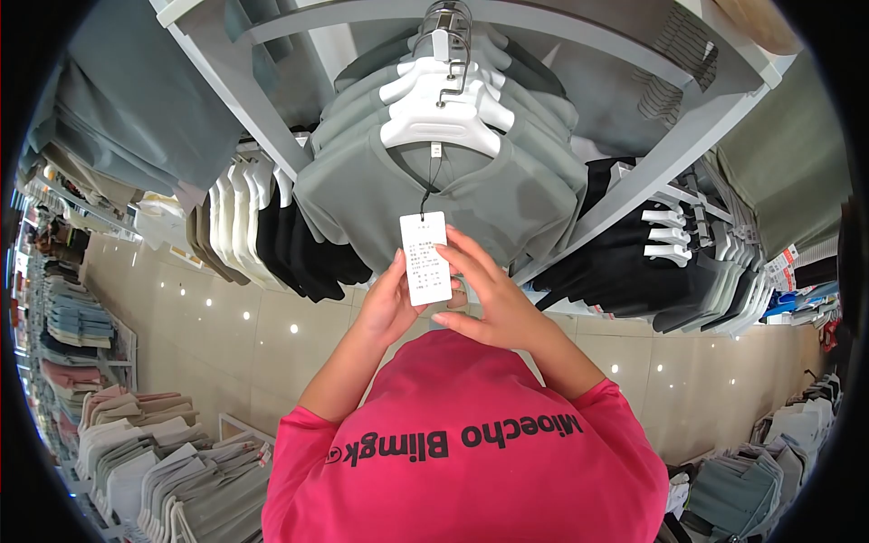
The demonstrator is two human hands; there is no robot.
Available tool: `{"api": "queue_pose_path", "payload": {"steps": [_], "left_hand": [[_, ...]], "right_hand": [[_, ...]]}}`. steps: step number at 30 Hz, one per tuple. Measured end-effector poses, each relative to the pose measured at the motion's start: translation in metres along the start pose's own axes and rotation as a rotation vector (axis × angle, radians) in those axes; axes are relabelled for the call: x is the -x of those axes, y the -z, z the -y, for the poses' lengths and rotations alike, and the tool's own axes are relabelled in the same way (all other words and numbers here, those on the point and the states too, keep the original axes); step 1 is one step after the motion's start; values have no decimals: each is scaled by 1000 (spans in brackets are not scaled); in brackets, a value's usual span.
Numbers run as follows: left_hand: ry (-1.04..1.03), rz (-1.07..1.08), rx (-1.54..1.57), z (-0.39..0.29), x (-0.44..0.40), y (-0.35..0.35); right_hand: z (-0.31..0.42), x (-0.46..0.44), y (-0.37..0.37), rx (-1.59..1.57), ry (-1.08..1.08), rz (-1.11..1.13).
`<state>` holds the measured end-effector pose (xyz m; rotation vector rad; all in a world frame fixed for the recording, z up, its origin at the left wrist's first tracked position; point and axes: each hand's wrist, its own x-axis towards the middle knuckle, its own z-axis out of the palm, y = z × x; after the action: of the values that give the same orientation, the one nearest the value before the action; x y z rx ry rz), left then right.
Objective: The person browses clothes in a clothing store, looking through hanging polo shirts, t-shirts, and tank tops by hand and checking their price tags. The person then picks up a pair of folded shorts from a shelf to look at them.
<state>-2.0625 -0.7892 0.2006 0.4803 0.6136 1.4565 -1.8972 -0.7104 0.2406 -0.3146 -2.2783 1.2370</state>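
Printed in small text, a white price tag [424, 260] hangs by a dark cord from the neck of a grey-green T-shirt [353, 195]. The shirt is on a white hanger [441, 129], at the front of a row of similar shirts. My left hand [391, 303] grips the tag's left edge, thumb against its side. My right hand [484, 290] is at the tag's right edge, a fingertip touching its face and the thumb apart below. Some fingers of both hands are hidden behind the tag.
A grey metal rack frame [634, 190] surrounds the shirts, with a metal hook [450, 18] at the top. White and black garments [240, 217] hang to the left, black ones [615, 262] to the right. Shelves of folded clothes [77, 321] line the far left. Tiled floor [217, 353] lies below.
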Motion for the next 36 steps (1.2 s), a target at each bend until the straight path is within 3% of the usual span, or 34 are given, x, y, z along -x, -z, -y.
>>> {"api": "queue_pose_path", "payload": {"steps": [18,27,29,36], "left_hand": [[-41,64,6,-2,4,-12],[-23,37,18,-4,23,-19],[-16,3,10,-4,25,-20],[5,-65,-59,-1,24,-14]], "right_hand": [[4,5,1,123,149,-75],[18,10,-6,35,-25,-96],[15,12,-11,-57,-120,-232],[9,14,-5,81,-137,-247]]}}
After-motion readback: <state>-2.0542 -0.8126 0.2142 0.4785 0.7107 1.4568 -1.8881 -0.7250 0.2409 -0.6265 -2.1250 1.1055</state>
